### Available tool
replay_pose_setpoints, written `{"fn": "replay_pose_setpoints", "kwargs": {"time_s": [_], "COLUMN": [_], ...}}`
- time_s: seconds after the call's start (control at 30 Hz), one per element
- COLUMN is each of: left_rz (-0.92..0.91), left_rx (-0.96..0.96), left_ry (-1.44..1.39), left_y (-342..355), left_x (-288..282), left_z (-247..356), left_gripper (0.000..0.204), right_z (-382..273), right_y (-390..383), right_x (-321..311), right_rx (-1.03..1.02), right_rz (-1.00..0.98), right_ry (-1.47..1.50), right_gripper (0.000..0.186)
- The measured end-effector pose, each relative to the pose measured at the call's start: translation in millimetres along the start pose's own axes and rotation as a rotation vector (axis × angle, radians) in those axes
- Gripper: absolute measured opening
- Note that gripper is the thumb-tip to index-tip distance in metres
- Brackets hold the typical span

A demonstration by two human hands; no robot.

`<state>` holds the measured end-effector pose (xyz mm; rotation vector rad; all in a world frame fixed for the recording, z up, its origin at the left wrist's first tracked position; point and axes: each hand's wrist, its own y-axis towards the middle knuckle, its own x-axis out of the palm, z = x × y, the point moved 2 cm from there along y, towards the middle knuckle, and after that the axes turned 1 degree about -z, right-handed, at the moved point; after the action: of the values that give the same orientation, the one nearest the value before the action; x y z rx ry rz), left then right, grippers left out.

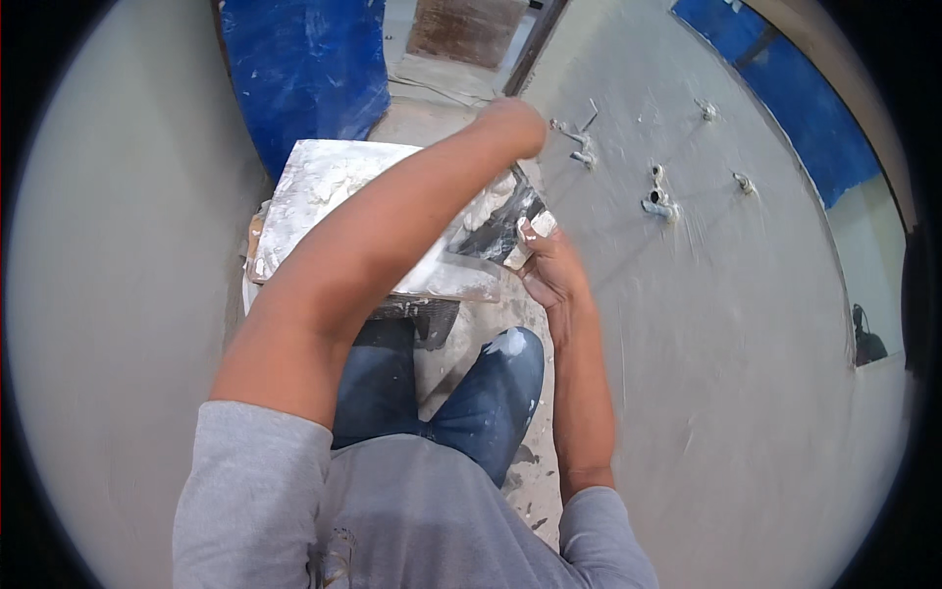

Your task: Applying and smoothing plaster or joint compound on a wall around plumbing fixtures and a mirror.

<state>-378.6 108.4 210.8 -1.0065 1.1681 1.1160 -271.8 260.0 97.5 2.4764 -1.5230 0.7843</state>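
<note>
My left hand [510, 126] is closed in a fist, reaching across my body toward the grey plastered wall [726, 324]. A thin dark edge runs from it down to a putty knife blade [491, 234] smeared with white putty. My right hand [551, 273] grips a small putty-caked scraper [522, 251] at the blade's lower right edge, thumb coated in white. Both tools meet over the corner of a flat board [314, 191] covered in white putty, which rests in front of my knees.
Pipe stubs [659, 201] and fittings [581, 147] stick out of the wall at right. Blue sheeting [304, 69] hangs behind the board. My jeans [491, 393] are spattered with putty. Another grey wall [108, 294] closes in on the left.
</note>
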Motion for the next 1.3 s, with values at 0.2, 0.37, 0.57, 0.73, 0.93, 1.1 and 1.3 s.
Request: {"fn": "replay_pose_setpoints", "kwargs": {"time_s": [0.2,0.37,0.57,0.73,0.93,1.1,1.3], "left_rz": [0.476,0.283,0.083,-0.078,-0.005,0.069,0.106], "left_rx": [0.249,-0.016,-0.281,-0.456,-0.483,-0.438,-0.443], "left_ry": [-0.362,-1.786,-2.015,-2.215,-2.221,-2.22,-2.249], "left_y": [-32,-178,-301,-346,-364,-364,-363], "left_x": [10,30,161,243,252,242,250], "left_z": [-47,-61,-64,-71,-67,-68,-76], "left_gripper": [0.035,0.046,0.044,0.034,0.032,0.033,0.033], "right_z": [8,7,-89,-136,-54,-31,-21], "right_y": [-63,-147,-216,-141,-58,-91,-147], "right_x": [-64,-167,-183,-145,-252,-297,-268], "right_rx": [-0.115,-0.258,-0.499,-0.339,0.083,0.188,0.449], "right_rz": [-0.183,0.013,0.714,0.435,-0.065,-0.115,-0.297], "right_ry": [0.576,0.851,-0.354,-2.323,-3.154,-3.446,-3.303], "right_gripper": [0.045,0.043,0.036,0.031,0.029,0.033,0.034]}}
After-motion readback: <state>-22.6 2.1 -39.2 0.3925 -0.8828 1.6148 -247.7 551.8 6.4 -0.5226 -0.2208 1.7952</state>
